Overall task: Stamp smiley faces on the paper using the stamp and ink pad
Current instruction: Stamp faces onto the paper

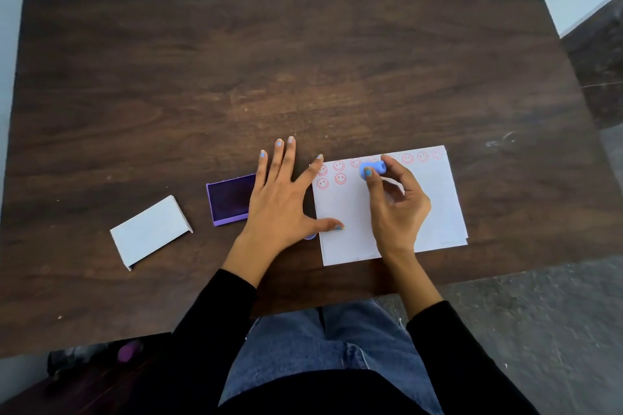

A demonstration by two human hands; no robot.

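Table (pixel 303 61): dark wood grain, scuffed, right in front of me.
Box (pixel 150 232): white card, lying flat, well to my left.
Jeans (pixel 323 347): blue, on my legs under the near edge.
Floor (pixel 539 330): grey, speckled, to my right.

Your white sheet of paper (pixel 387 212) lies at the 3 o'clock side of the dark wooden table (pixel 269 61); the open purple ink pad (pixel 229 199) sits at its 9 o'clock, the white folded card box (pixel 150 232) further that way.
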